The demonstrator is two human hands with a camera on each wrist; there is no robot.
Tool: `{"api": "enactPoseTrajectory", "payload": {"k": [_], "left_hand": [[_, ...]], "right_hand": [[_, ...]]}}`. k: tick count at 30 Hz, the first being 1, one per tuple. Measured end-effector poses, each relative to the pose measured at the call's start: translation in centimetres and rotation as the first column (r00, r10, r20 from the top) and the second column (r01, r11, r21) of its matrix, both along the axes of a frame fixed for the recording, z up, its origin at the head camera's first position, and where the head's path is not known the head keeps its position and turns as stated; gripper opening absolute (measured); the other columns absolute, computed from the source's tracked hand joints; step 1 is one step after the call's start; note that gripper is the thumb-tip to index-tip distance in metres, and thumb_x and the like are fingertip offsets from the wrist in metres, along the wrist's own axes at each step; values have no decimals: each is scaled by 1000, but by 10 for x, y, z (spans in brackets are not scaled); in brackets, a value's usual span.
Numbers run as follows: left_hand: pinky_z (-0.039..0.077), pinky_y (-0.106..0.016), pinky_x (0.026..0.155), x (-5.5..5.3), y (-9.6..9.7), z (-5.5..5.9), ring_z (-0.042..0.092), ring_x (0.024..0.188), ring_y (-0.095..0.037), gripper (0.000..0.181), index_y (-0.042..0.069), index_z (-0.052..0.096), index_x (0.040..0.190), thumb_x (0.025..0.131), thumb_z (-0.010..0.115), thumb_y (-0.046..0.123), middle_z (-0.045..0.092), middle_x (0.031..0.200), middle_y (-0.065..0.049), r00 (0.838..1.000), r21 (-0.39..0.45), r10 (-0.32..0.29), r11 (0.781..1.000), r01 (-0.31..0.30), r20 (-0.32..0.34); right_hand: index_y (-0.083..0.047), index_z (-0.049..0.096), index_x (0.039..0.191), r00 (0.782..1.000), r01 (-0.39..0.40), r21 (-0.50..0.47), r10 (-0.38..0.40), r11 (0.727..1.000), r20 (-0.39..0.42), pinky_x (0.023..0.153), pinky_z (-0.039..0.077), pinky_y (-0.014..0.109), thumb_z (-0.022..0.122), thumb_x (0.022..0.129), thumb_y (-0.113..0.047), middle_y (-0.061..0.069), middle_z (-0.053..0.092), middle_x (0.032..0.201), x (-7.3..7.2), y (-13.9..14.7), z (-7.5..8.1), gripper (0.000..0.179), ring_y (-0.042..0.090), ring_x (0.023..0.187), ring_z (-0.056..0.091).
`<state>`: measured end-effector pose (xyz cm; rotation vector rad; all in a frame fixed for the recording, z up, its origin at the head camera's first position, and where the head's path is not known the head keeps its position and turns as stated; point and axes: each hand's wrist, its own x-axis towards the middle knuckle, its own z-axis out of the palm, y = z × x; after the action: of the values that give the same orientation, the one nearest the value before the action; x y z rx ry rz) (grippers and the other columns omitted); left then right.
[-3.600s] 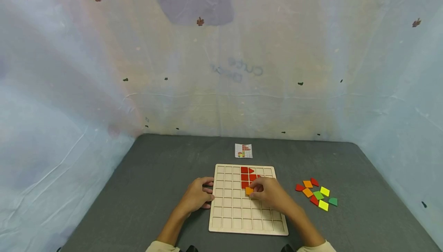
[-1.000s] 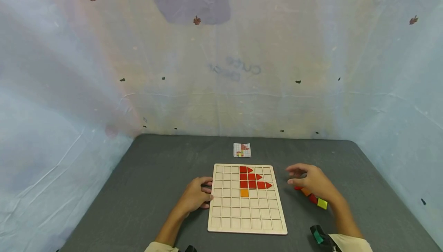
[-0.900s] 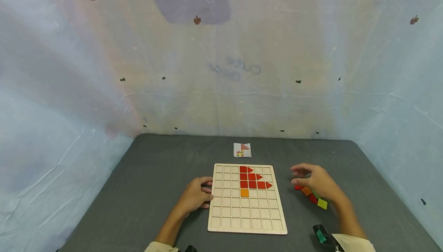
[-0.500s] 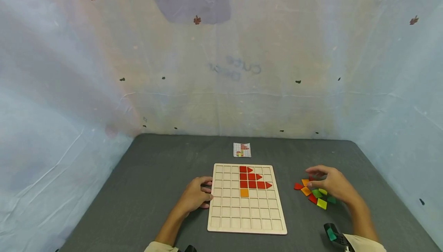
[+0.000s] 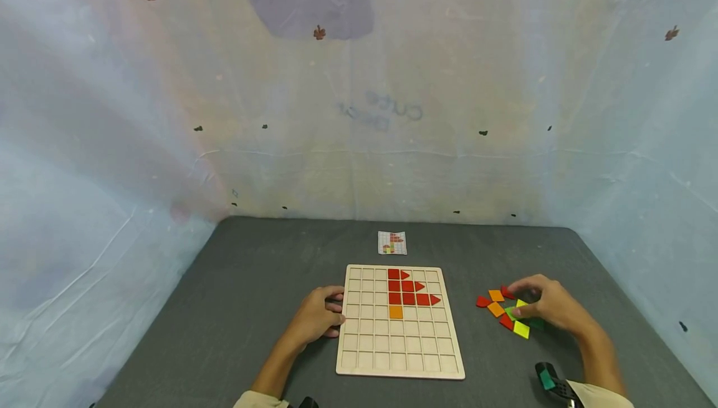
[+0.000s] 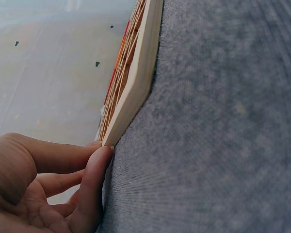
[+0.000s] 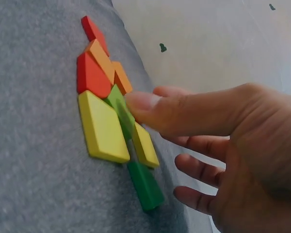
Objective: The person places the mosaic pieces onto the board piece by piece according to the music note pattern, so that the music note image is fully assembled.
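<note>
The wooden grid board (image 5: 364, 336) lies flat in front, with red square and pointed tiles (image 5: 408, 299) in its upper rows and one orange square tile (image 5: 396, 312) below them. My left hand (image 5: 315, 314) touches the board's left edge with thumb and forefinger, apart from each other. To the right, my right hand (image 5: 555, 305) hovers over the loose tiles, its thumb over a light green tile (image 7: 117, 104). A gap shows between thumb and fingers, with nothing held. A yellow tile (image 7: 104, 128) and a dark green tile (image 7: 145, 187) lie close by.
A small printed pattern card (image 5: 392, 243) lies beyond the board. Loose orange tiles (image 5: 496, 309) and red tiles (image 5: 483, 302) surround the right hand's spot on the grey table (image 5: 269, 258). A pale sheet (image 5: 348, 177) hangs behind the table.
The orange tile held earlier by the right hand now sits in the board. The right hand has moved right, from the board to the loose tiles. The left hand stays at the board's edge.
</note>
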<state>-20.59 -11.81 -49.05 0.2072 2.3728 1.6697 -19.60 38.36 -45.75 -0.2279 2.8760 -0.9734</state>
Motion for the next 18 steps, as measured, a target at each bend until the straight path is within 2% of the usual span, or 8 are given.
{"api": "enactPoseTrajectory", "payload": {"k": [8,11,18], "left_hand": [[65,-37,61,1,0,3,68,103,-24,63,-6,57,146,86,77,-7,60,132,-19,1000,10,3,1000,-3,5],[65,-37,61,1,0,3,67,103,-24,63,-6,57,146,86,77,-7,60,132,-19,1000,10,4,1000,-4,9],[65,-36,61,0,1,2,67,103,-23,62,-5,57,146,87,76,-6,60,132,-18,1000,3,4,1000,-4,8]], "right_hand": [[-11,80,108,998,-24,40,26,999,-63,89,52,54,90,84,-20,10,72,117,-2,1,-7,28,34,111,59],[-13,81,107,999,-5,27,6,1000,-33,91,53,55,90,85,-22,11,69,120,-2,1,-7,26,34,113,59],[-8,81,112,999,-19,3,19,1000,33,89,54,60,89,84,-17,21,61,126,0,5,-2,30,40,114,58]]}}
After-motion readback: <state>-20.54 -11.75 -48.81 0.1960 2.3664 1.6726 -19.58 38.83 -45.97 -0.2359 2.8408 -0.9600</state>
